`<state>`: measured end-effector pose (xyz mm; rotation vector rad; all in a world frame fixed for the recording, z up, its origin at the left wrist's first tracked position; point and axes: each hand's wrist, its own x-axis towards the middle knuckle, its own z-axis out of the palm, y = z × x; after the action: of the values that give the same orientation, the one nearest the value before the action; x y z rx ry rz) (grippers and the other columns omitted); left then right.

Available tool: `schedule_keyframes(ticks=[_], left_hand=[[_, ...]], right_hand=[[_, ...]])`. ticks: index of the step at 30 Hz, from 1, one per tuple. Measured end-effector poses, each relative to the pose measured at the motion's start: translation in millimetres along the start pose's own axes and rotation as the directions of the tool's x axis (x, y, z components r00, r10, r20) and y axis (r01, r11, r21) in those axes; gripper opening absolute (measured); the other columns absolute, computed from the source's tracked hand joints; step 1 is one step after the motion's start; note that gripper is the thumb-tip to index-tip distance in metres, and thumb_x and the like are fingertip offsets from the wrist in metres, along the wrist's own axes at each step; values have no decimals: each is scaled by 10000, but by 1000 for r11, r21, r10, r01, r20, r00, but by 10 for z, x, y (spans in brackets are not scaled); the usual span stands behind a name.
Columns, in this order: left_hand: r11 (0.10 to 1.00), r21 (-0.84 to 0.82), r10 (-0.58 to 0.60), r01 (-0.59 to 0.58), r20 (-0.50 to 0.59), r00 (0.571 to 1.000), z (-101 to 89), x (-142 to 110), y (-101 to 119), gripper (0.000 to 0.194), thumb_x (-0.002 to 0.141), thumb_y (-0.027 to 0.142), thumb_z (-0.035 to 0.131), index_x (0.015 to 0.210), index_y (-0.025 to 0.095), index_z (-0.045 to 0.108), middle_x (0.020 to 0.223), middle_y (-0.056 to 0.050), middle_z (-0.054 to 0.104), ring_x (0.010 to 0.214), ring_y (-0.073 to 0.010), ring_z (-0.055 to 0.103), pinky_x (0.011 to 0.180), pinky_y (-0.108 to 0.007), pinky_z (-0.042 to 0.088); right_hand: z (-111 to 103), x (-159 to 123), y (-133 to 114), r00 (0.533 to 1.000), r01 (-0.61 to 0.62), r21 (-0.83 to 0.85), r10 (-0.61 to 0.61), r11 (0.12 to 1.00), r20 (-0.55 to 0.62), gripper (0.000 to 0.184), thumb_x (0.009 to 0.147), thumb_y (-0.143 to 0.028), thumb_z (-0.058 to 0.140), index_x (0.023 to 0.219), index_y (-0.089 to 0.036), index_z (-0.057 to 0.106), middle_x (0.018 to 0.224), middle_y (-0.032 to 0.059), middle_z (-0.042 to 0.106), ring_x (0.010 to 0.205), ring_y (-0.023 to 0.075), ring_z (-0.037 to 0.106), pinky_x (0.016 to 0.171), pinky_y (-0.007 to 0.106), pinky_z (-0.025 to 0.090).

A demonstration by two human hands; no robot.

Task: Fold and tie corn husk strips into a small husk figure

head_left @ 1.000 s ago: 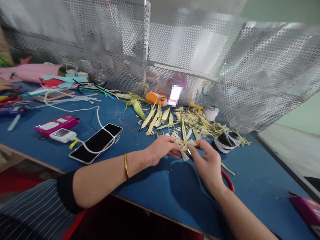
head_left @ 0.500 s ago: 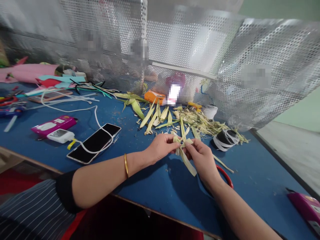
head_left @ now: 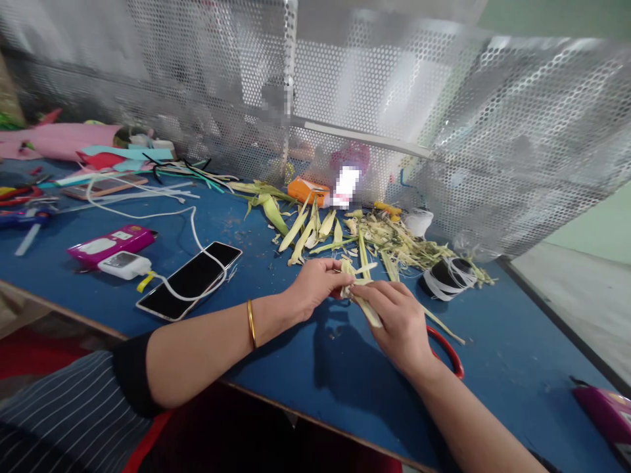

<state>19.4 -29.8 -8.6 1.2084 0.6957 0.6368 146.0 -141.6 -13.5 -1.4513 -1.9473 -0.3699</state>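
Note:
Between my two hands is a small folded piece of pale green corn husk [head_left: 369, 311], with strips sticking out up and down. My left hand [head_left: 318, 287] pinches its left side between thumb and fingers. From the right, my right hand [head_left: 397, 322] grips the husk near its middle, the fingers curled over it and partly hiding it. Both hands are above the blue table, close together. Beyond them lie loose husk leaves [head_left: 296, 231] and a heap of shredded husk [head_left: 399, 240]. Red scissors handles [head_left: 448, 351] show beside my right wrist.
A spool of white string [head_left: 448, 279] stands at the right. A black-screened phone [head_left: 190, 279], a white cable [head_left: 193, 230] and a purple box [head_left: 113, 245] lie left. An orange packet [head_left: 308, 190] rests by the perforated metal screen [head_left: 365, 85]. Another purple box [head_left: 601, 414] is at right.
My right hand has turned over the husk, its fingers now covering more of it. The husk's lower strip now lies closer under that hand. My left hand keeps its pinch.

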Motion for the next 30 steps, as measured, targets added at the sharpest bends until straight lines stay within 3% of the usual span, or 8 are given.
schedule_keyframes(ticks=[5,11,14,18,21,23,26,30], left_hand=[[988,137,44,-66,157,987,30,-70,15,74,713,119,658,642,126,680,537,17,593,481,-70,482,500,-203,380],[984,168,18,-57,227,974,19,-93,35,68,734,159,670,718,134,732,568,11,627,497,-76,502,529,-211,390],[993,115,-24,-5,254,967,23,-97,2,118,755,239,690,728,129,718,603,-9,648,532,-87,548,562,-217,418],[992,121,-41,19,177,983,53,-101,-32,108,726,214,729,680,123,697,591,-4,632,517,-70,534,541,-201,402],[995,61,-86,82,58,995,64,-83,-24,93,748,168,704,672,120,681,602,1,630,495,-57,532,555,-202,431],[994,15,-109,108,8,994,61,-66,-7,65,754,145,697,698,118,677,611,2,631,484,-52,530,561,-204,449],[994,-27,-107,106,-51,993,51,-48,16,64,753,116,696,719,123,643,594,11,615,475,-54,528,552,-204,459],[994,-42,-102,100,-68,992,55,-48,22,130,750,71,685,759,146,579,575,15,618,471,-65,539,541,-206,466]], right_hand=[[-34,14,40,963,-198,-26,189,980,-193,153,931,-233,534,898,-220,682,936,62,684,893,205,631,806,339,428],[8,-8,91,863,-505,-25,505,862,-32,270,945,-365,471,783,-218,629,614,-7,620,545,158,532,575,274,364],[33,-13,102,810,-587,17,587,809,-2,306,925,-419,475,757,-214,629,568,-11,582,525,153,494,532,262,323],[81,-9,133,755,-650,178,655,739,41,344,889,-457,510,684,-197,604,567,-4,575,528,144,483,512,254,319],[101,-4,141,706,-677,366,704,638,78,284,847,-471,581,785,-195,601,591,-21,573,520,132,462,492,241,334],[86,7,121,706,-643,462,706,611,49,247,808,-440,643,831,-198,599,643,-21,600,565,134,500,532,241,386],[35,33,59,738,-581,481,674,657,-29,174,782,-364,681,816,-197,644,758,5,665,694,156,580,664,267,448],[6,52,14,771,-536,513,636,671,-26,122,788,-317,682,842,-210,704,803,12,699,732,167,600,716,291,459]])
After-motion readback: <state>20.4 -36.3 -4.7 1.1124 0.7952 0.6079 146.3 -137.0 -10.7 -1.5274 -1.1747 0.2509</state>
